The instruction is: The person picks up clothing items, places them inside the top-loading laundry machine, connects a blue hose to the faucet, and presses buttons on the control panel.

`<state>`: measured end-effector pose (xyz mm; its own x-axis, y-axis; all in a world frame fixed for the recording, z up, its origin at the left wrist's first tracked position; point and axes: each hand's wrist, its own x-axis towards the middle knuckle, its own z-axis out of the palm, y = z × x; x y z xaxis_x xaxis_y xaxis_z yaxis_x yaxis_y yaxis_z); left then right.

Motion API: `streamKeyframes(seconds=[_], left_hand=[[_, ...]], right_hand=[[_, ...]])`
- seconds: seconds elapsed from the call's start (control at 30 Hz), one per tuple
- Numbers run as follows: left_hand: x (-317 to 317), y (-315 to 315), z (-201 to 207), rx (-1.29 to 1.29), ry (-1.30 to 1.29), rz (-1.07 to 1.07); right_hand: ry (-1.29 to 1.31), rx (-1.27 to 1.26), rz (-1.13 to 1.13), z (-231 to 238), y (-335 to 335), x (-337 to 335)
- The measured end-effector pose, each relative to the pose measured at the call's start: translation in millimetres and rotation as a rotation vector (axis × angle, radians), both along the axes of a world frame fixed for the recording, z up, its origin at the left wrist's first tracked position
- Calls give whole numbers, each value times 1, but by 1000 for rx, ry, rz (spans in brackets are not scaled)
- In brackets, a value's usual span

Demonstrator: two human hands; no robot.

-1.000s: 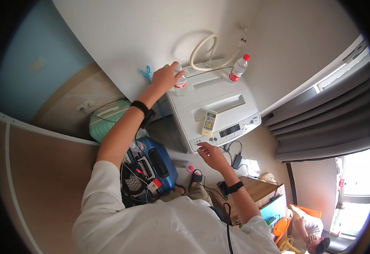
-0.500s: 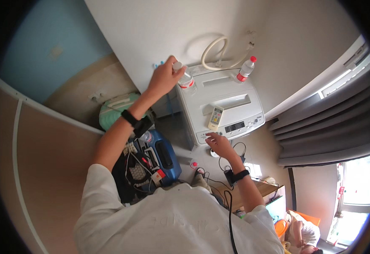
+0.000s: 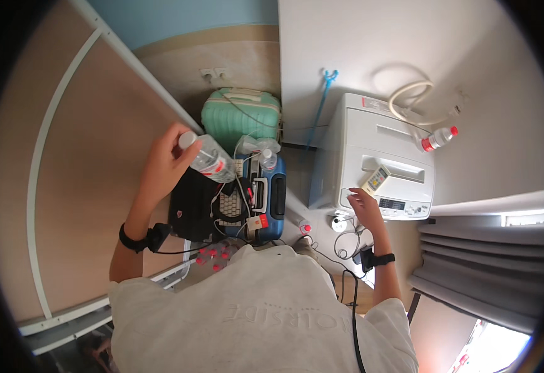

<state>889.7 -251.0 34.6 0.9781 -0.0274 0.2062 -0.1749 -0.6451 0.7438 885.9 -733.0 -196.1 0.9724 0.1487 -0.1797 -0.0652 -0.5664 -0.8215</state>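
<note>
My left hand (image 3: 163, 163) is closed around the neck of a clear plastic bottle (image 3: 211, 160) with a white cap and a red-and-white label. The bottle hangs tilted above a blue suitcase (image 3: 276, 198) loaded with things. At the front left corner of a white top-loading washing machine (image 3: 353, 137) is my right hand (image 3: 366, 209), fingers apart and holding nothing. Close to its fingertips a pale remote control (image 3: 376, 179) lies on the lid. A red-capped bottle (image 3: 438, 138) is at the machine's far right. Another clear bottle (image 3: 268, 160) stands on the blue suitcase.
A mint-green suitcase (image 3: 241, 119) is against the far wall. Cables, a keyboard (image 3: 230, 206) and a red-and-white box (image 3: 257, 222) are on the luggage. Red-capped bottles (image 3: 215, 253) are at lower left. A blue pole (image 3: 322, 102) leans by the machine; cords (image 3: 346, 245) cross the floor.
The view has swung left. My left hand has carried the bottle from the washing machine's far left corner across to above the luggage. My right hand remains by the machine's front edge.
</note>
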Motion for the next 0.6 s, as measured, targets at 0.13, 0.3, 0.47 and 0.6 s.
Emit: streamKeyframes(seconds=[0.13,0.3,0.47,0.6], left_hand=[[-30,85,-63,75,-57,195],[-38,178,-160,206,5,409],[-32,218,-214,325,47,471],[-15,258,-265,311,108,472]], right_hand=[[37,9,26,4,12,8],[28,-7,75,1,31,19],[25,-11,81,0,41,19],[41,-36,41,1,44,17]])
